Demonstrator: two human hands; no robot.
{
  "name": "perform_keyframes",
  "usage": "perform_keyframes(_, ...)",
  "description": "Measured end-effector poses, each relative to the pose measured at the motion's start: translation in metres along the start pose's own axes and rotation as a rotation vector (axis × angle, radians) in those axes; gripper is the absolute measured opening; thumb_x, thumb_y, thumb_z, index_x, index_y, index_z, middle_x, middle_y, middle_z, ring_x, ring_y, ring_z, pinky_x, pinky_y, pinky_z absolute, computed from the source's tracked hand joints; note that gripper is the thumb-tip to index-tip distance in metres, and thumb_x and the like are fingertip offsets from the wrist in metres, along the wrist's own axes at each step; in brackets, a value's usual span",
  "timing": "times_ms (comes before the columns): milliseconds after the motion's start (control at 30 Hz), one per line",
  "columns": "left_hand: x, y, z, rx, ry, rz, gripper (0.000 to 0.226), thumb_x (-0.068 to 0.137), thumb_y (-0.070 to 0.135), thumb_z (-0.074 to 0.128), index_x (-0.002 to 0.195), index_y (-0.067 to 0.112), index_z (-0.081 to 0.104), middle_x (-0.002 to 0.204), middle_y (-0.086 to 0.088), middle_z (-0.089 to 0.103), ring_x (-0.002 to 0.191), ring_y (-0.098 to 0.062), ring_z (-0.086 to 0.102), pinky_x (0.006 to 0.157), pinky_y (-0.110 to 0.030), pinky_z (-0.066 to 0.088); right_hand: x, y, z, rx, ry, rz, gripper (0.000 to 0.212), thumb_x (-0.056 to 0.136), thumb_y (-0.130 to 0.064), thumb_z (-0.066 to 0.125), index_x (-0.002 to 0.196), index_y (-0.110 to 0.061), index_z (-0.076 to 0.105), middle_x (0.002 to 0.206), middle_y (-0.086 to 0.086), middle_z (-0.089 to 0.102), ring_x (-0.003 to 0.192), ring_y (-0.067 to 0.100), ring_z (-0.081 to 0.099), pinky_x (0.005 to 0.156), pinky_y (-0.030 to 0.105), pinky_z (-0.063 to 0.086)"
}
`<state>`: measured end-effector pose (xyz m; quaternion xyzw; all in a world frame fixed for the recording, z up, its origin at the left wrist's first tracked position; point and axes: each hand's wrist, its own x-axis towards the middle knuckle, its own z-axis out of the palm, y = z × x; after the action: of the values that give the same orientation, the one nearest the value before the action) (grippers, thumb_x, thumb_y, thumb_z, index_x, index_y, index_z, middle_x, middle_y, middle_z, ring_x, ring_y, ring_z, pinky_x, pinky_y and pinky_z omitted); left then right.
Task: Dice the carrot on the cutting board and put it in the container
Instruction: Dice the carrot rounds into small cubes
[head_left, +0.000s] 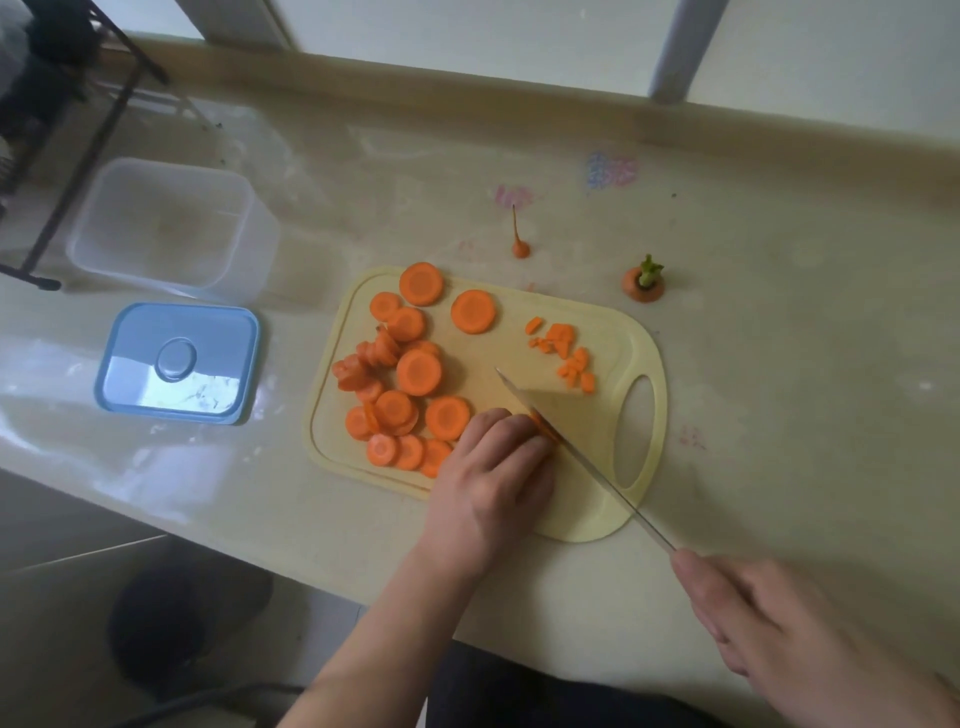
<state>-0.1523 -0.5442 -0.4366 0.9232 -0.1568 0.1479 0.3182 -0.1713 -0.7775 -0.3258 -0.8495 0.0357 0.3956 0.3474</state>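
Left hand pins a carrot slice on the board; right hand grips the knife beside it. Dicing has barely begun: next cuts need fingertips tucked. Container stands empty.

One head-worn camera looks steeply down (close, wide-angle) over the counter.

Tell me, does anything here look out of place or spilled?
Nothing is spilled. Only two carrot ends lie off the board on the counter: the thin tip and the leafy top.
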Motion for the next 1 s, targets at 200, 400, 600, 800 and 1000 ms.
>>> perform_keyframes(200, 0.002, 0.000, 0.002, -0.058, 0.009, -0.018, 0.011, 0.086, 0.002, 0.076, 0.097, -0.001, 0.076, 0.108, -0.012, 0.071, 0.100, -0.034, 0.064, 0.090, -0.040, 0.052, 0.005, -0.003, 0.005, -0.026, 0.056, 0.025, 0.075, 0.085, -0.073, 0.025, 0.065, -0.003, 0.038, 0.050, -0.001, 0.035, 0.047, 0.008, 0.033, 0.053, 0.027, 0.036)
perform_keyframes(400, -0.001, -0.001, 0.002, -0.028, 0.011, -0.003, 0.009, 0.089, 0.005, 0.075, 0.096, -0.001, 0.075, 0.101, -0.013, 0.068, 0.096, -0.033, 0.062, 0.089, -0.039, 0.052, 0.033, -0.010, 0.008, 0.024, 0.046, -0.074, 0.089, 0.064, -0.098, 0.015, 0.059, -0.010, 0.032, 0.048, -0.001, 0.029, 0.044, 0.008, 0.027, 0.050, 0.030, 0.028)
perform_keyframes(600, -0.006, 0.001, -0.001, -0.009, 0.013, -0.004, 0.011, 0.089, 0.005, 0.073, 0.097, -0.002, 0.075, 0.101, -0.017, 0.067, 0.095, -0.037, 0.063, 0.088, -0.042, 0.052, 0.020, -0.007, 0.004, 0.053, 0.035, -0.043, 0.092, 0.059, -0.101, 0.020, 0.064, -0.011, 0.035, 0.048, -0.003, 0.026, 0.045, 0.008, 0.025, 0.047, 0.023, 0.024)
perform_keyframes(800, -0.004, 0.000, 0.000, -0.038, 0.010, -0.003, 0.007, 0.088, 0.002, 0.072, 0.093, -0.003, 0.074, 0.102, -0.016, 0.068, 0.097, -0.036, 0.063, 0.087, -0.042, 0.052, -0.005, -0.011, 0.001, -0.043, 0.023, 0.057, 0.089, 0.070, -0.086, 0.014, 0.070, -0.001, 0.040, 0.055, -0.003, 0.033, 0.048, 0.008, 0.031, 0.050, 0.021, 0.030)
perform_keyframes(1000, -0.005, -0.001, 0.001, -0.047, 0.024, 0.002, 0.007, 0.089, 0.002, 0.072, 0.093, -0.003, 0.075, 0.102, -0.015, 0.070, 0.097, -0.035, 0.063, 0.086, -0.042, 0.052, 0.009, -0.002, 0.013, -0.067, 0.035, -0.016, 0.102, 0.059, -0.100, 0.006, 0.066, -0.004, 0.037, 0.052, 0.002, 0.037, 0.048, 0.007, 0.034, 0.054, 0.029, 0.037)
